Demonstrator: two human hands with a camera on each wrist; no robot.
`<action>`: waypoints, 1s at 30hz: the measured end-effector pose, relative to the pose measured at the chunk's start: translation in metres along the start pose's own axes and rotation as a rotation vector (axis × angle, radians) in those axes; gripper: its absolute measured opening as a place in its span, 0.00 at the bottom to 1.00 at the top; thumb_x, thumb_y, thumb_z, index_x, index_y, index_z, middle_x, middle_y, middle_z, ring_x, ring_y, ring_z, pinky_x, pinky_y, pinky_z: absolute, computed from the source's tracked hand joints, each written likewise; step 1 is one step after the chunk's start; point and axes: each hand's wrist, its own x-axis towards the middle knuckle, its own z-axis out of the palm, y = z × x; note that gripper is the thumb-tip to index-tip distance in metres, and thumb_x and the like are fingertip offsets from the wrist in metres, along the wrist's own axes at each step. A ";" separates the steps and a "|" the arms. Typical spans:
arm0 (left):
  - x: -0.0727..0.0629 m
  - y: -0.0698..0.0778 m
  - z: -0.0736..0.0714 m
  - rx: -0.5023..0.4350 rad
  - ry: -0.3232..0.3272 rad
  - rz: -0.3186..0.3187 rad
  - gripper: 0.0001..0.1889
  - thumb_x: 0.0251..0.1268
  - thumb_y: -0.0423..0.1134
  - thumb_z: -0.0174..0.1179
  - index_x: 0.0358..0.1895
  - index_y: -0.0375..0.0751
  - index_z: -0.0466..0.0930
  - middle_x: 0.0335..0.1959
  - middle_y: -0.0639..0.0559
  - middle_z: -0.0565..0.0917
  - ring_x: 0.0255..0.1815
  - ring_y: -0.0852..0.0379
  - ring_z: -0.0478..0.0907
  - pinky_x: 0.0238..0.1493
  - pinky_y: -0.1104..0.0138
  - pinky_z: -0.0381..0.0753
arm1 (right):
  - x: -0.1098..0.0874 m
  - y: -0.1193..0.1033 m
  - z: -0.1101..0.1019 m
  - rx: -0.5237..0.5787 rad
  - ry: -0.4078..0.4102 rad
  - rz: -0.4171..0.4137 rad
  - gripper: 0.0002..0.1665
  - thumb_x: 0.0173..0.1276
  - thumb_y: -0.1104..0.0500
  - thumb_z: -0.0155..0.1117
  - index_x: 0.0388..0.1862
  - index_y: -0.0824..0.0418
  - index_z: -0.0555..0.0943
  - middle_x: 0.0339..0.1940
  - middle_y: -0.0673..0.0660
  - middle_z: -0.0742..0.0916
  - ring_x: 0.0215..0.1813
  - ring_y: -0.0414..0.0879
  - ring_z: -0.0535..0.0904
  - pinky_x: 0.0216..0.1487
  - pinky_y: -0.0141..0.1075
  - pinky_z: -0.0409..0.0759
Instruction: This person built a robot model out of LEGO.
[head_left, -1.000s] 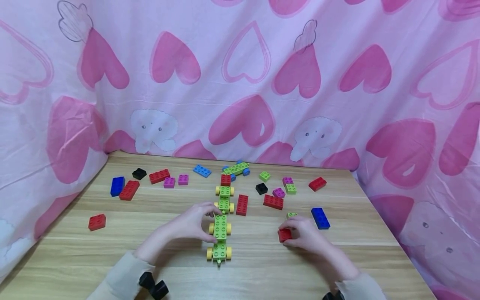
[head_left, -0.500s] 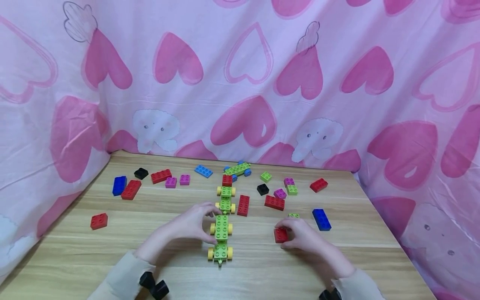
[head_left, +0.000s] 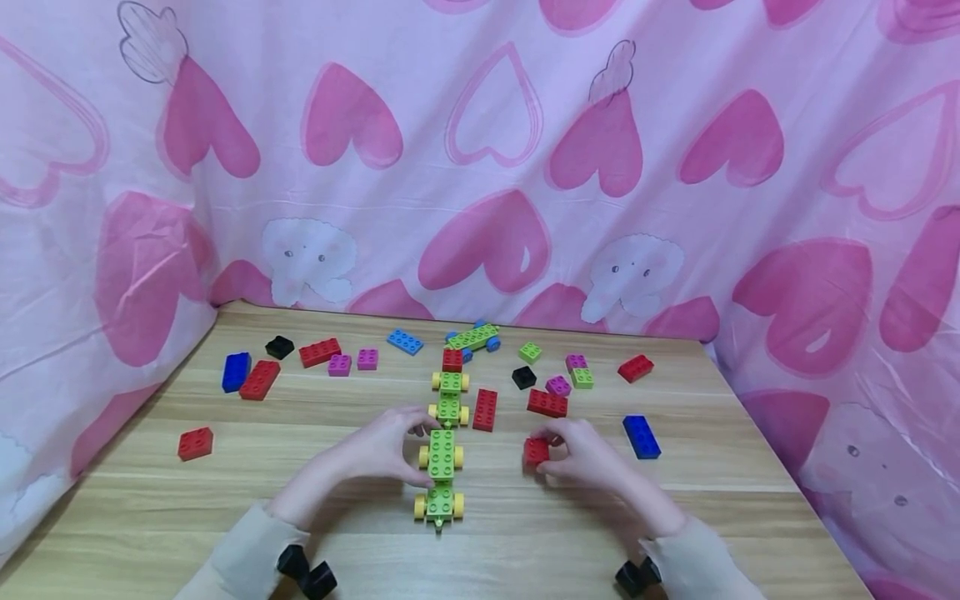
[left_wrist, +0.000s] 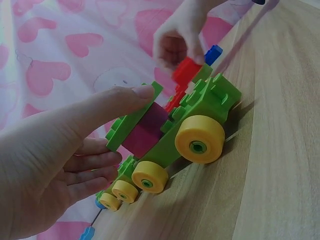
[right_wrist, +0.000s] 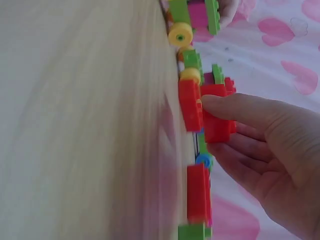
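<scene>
You are holding a red brick beside the toy train, at three o'clock from its green top brick.
Your right hand is pinching it above the surface, while your left hand is gripping the green top brick by its ends. A loose left grip could be letting the wheeled train roll; a low path could be catching the long red brick, lying at ten o'clock from the pinched one.
</scene>
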 end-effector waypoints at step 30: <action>-0.001 -0.004 0.004 0.054 -0.004 -0.005 0.42 0.42 0.57 0.75 0.59 0.33 0.77 0.59 0.39 0.80 0.63 0.40 0.74 0.65 0.45 0.72 | 0.054 -0.069 0.039 0.138 0.179 -0.330 0.22 0.60 0.57 0.73 0.54 0.61 0.84 0.49 0.54 0.88 0.50 0.46 0.84 0.53 0.41 0.83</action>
